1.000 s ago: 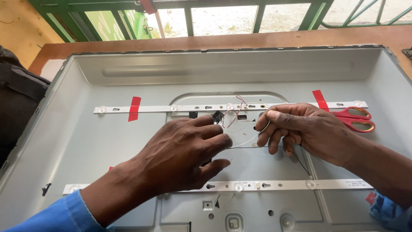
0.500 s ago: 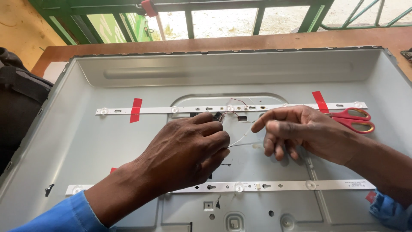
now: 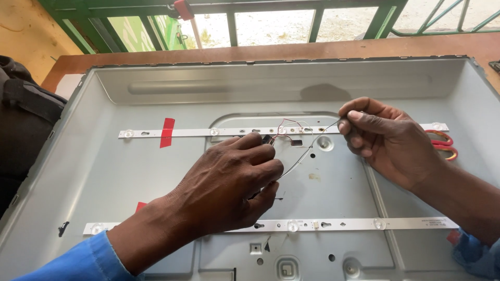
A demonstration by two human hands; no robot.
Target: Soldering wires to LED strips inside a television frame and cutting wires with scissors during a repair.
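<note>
A large grey metal panel tray [image 3: 104, 171] lies on a wooden table. Two white light strips run across it, an upper strip [image 3: 208, 132] and a lower strip [image 3: 333, 225]. My left hand [image 3: 229, 182] rests over the panel's middle, fingers closed on the near end of a thin dark wire [image 3: 304, 156]. My right hand [image 3: 385, 138] pinches the wire's far end near the upper strip and holds it taut. Thin red wires [image 3: 285, 126] loop by the upper strip between my hands.
Red tape [image 3: 167, 132] holds the upper strip; another red tape piece [image 3: 140, 206] shows by my left wrist. Red-handled scissors [image 3: 441, 144] lie partly behind my right hand. A dark bag [image 3: 26, 119] sits at the left. Green window bars [image 3: 312, 13] stand beyond the table.
My right hand has lifted and pulled right, drawing the thin wire out taut from my left hand. My left hand has stayed over the middle.
</note>
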